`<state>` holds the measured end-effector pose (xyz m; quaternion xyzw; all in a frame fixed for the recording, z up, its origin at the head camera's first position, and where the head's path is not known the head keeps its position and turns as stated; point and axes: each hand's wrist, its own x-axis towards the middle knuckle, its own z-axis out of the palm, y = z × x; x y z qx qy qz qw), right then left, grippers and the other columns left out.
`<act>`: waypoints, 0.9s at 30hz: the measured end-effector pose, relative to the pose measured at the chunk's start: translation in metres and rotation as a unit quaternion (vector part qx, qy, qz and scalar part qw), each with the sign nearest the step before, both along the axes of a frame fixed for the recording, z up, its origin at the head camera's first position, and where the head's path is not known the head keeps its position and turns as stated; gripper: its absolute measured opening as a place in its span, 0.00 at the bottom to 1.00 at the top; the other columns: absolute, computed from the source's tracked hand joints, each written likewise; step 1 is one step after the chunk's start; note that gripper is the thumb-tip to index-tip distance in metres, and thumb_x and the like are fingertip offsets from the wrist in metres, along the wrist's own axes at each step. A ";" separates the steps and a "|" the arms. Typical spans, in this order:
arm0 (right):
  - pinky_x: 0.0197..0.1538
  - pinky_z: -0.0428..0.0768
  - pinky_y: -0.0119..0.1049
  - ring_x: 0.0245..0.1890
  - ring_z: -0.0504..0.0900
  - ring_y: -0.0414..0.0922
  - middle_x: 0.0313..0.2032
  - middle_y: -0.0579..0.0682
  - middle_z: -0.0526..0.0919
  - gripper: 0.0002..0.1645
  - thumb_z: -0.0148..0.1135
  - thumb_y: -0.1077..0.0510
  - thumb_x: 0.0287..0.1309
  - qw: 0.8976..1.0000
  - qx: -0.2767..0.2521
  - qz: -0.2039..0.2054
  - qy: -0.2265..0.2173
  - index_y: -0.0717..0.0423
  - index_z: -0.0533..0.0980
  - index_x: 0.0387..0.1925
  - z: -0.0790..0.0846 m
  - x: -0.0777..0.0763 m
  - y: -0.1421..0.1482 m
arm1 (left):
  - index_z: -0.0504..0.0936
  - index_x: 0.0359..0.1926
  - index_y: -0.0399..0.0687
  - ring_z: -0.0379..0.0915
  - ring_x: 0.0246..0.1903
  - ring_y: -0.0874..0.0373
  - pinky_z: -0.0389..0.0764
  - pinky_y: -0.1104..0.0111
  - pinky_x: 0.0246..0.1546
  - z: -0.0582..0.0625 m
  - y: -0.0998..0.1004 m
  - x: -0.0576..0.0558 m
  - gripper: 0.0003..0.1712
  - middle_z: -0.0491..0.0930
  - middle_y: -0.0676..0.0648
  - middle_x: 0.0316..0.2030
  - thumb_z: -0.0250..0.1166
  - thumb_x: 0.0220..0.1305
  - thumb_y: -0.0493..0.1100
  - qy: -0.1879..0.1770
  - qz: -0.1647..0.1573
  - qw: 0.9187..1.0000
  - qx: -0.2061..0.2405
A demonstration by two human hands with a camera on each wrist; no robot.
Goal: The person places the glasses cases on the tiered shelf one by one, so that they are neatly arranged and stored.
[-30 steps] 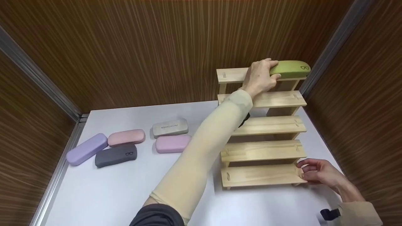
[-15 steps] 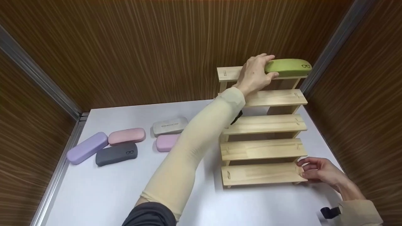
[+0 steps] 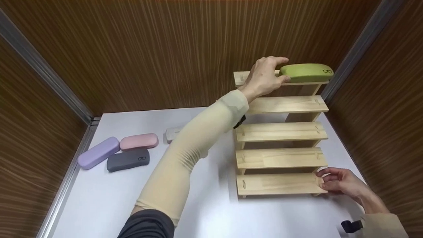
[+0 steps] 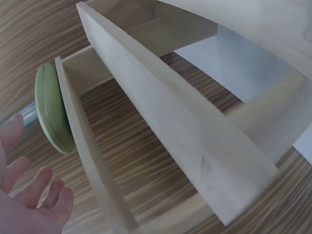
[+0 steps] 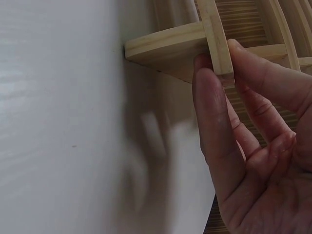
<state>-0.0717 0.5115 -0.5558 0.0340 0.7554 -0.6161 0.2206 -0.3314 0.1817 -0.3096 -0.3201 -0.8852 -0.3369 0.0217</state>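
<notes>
A green glasses case point(image 3: 307, 73) lies lengthwise on the right part of the top shelf of a stepped wooden rack point(image 3: 281, 184). My left hand point(image 3: 263, 76) is by the case's left end, thumb and forefinger spread. In the left wrist view, a gap shows between the fingers of my left hand point(image 4: 36, 195) and the green case point(image 4: 52, 108). At the rack's lower right, my right hand point(image 3: 347, 185) grips the end of the bottom shelf. The right wrist view shows that shelf board point(image 5: 218, 41) pinched between thumb and fingers point(image 5: 214, 112).
On the white table point(image 3: 99, 198) at left lie a lavender case point(image 3: 99, 153), a pink case point(image 3: 138, 141) and a dark grey case point(image 3: 128, 160). My left forearm mostly covers a pale grey case point(image 3: 172, 134) and a pink-purple one. Wood-grain walls point(image 3: 165, 56) enclose the back and sides.
My left hand has released the green case and drawn back to the left; its forearm now covers more of the two middle cases. The right hand keeps its grip on the rack.
</notes>
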 end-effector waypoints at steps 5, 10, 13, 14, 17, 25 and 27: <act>0.43 0.93 0.33 0.39 0.93 0.35 0.40 0.37 0.95 0.22 0.68 0.69 0.73 1.000 0.008 -0.001 -0.004 0.36 0.88 0.54 -0.001 -0.002 0.002 | 0.80 0.78 0.56 0.74 0.79 0.59 0.69 0.69 0.81 0.000 -0.013 -0.001 0.34 0.81 0.57 0.77 0.76 0.76 0.53 -0.001 -0.013 1.000 0.009; 0.43 0.92 0.32 0.39 0.93 0.35 0.40 0.37 0.95 0.23 0.67 0.69 0.74 1.000 0.008 0.005 -0.004 0.36 0.88 0.54 -0.001 -0.003 0.005 | 0.81 0.77 0.53 0.74 0.79 0.60 0.70 0.70 0.81 -0.004 -0.027 -0.004 0.32 0.82 0.56 0.76 0.74 0.77 0.51 -0.011 -0.029 0.999 0.018; 0.43 0.92 0.32 0.40 0.93 0.35 0.40 0.37 0.95 0.23 0.67 0.69 0.73 1.000 0.004 0.011 -0.001 0.36 0.87 0.53 -0.002 -0.004 0.006 | 0.83 0.75 0.51 0.77 0.77 0.59 0.74 0.71 0.78 -0.008 -0.036 -0.006 0.30 0.84 0.53 0.74 0.74 0.77 0.50 -0.010 -0.033 0.999 0.031; 0.43 0.92 0.32 0.40 0.93 0.35 0.40 0.37 0.95 0.23 0.66 0.70 0.73 1.000 0.002 0.012 -0.002 0.36 0.87 0.53 -0.002 -0.004 0.006 | 0.83 0.75 0.50 0.79 0.76 0.58 0.76 0.70 0.77 -0.010 -0.039 -0.007 0.30 0.85 0.51 0.74 0.74 0.77 0.49 -0.010 -0.036 0.999 0.037; 0.44 0.93 0.33 0.40 0.93 0.35 0.40 0.37 0.95 0.24 0.66 0.70 0.73 1.000 -0.001 0.012 -0.005 0.36 0.87 0.53 -0.003 -0.005 0.006 | 0.85 0.73 0.47 0.82 0.72 0.54 0.80 0.69 0.73 -0.016 -0.050 -0.009 0.28 0.87 0.47 0.71 0.74 0.76 0.47 -0.011 -0.039 0.998 0.052; 0.43 0.92 0.32 0.40 0.93 0.35 0.40 0.37 0.95 0.23 0.67 0.70 0.73 1.000 0.002 0.014 0.001 0.36 0.87 0.53 -0.003 -0.008 0.006 | 0.86 0.70 0.42 0.84 0.69 0.50 0.83 0.67 0.70 -0.024 -0.076 -0.009 0.27 0.88 0.43 0.69 0.76 0.75 0.46 -0.020 -0.035 0.995 0.087; 0.43 0.91 0.31 0.39 0.92 0.35 0.40 0.37 0.95 0.23 0.67 0.70 0.73 1.000 0.004 0.015 0.003 0.36 0.87 0.53 -0.004 -0.008 0.007 | 0.86 0.70 0.42 0.84 0.69 0.50 0.83 0.66 0.71 -0.025 -0.081 -0.008 0.27 0.88 0.43 0.69 0.76 0.74 0.45 -0.022 -0.036 0.995 0.094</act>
